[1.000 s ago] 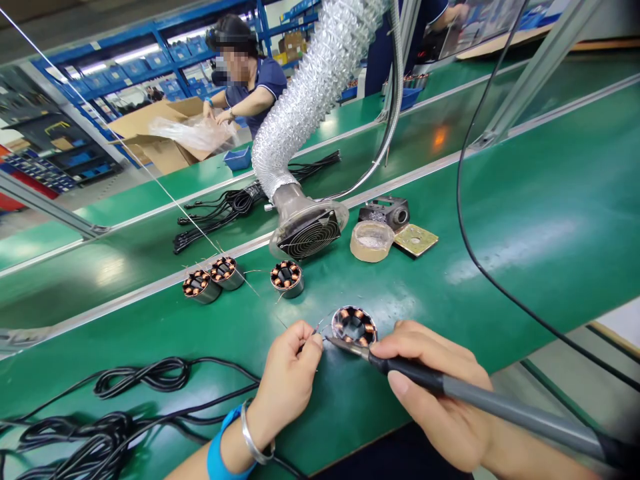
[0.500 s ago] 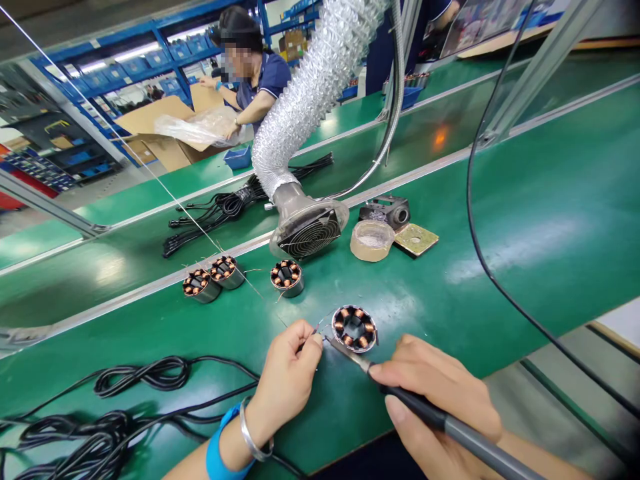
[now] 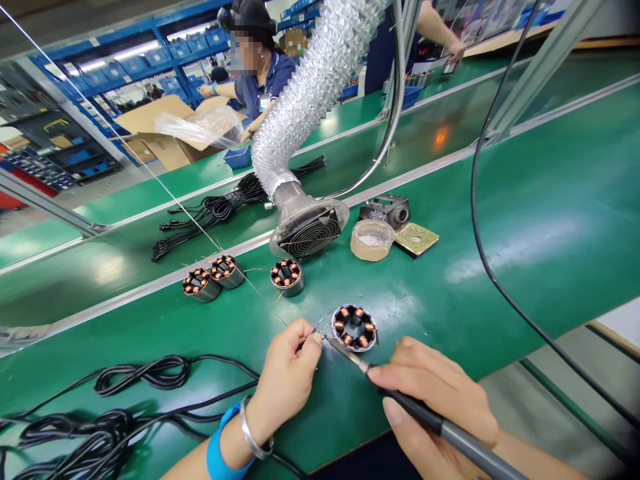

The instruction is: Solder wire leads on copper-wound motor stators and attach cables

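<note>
My right hand (image 3: pixel 440 400) is closed round a soldering iron (image 3: pixel 425 415) with a black and grey handle. Its tip meets the thin wires (image 3: pixel 323 331) just beside my left fingertips. My left hand (image 3: pixel 287 370) is closed in a pinch on these wires, the exact ends hidden by the fingers. They lead toward a motor stator (image 3: pixel 354 328) with copper coils, standing on the green bench right of my left hand. A thin strand (image 3: pixel 165 185) runs down from the upper left to near my left fingers.
Behind stand more stators (image 3: pixel 287 277), a fume extractor hood (image 3: pixel 310 230), a round tub (image 3: pixel 372 240) and a soldering iron holder (image 3: pixel 387 210). Black cables (image 3: pixel 143 380) lie at the left; a bundle (image 3: pixel 225 205) lies on the belt. A co-worker (image 3: pixel 265 80) is beside a carton.
My hands and the iron stay almost in place. The cable bundle on the belt has shifted slightly left. Across the line the co-worker has moved, and another person's hand now reaches down at the upper right.
</note>
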A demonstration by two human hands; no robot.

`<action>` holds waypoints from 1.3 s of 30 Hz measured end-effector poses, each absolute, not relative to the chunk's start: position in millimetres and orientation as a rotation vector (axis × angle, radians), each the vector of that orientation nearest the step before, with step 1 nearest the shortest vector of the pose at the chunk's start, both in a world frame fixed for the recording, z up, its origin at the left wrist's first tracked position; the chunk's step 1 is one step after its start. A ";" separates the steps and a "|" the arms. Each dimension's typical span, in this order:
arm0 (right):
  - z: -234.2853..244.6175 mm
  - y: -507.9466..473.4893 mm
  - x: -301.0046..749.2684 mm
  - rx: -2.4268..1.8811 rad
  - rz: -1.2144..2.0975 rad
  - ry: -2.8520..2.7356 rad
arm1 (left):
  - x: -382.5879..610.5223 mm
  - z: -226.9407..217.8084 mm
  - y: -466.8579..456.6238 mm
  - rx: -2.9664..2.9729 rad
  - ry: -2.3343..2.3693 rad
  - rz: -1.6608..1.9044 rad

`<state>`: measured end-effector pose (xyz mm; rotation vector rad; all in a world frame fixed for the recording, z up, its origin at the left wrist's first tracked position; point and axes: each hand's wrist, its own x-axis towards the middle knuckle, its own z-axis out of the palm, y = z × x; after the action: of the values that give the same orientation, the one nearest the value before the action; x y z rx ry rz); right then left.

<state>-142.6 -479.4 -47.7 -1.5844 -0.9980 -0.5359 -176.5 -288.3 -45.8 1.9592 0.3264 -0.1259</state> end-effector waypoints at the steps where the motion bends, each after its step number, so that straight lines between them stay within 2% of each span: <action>1: -48.0 -479.4 -142.9 -1.585 -0.541 -1.000 | -176.3 -45.6 -288.7 1.964 0.326 -0.122; 39: -52.3 -479.4 -145.6 -1.590 -0.600 -0.991 | -175.0 -43.6 -287.9 1.864 0.321 -0.171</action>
<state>-145.6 -479.4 -52.3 -1.5900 -0.9908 -0.5995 -175.0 -287.9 -43.6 1.8638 0.3209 -0.1710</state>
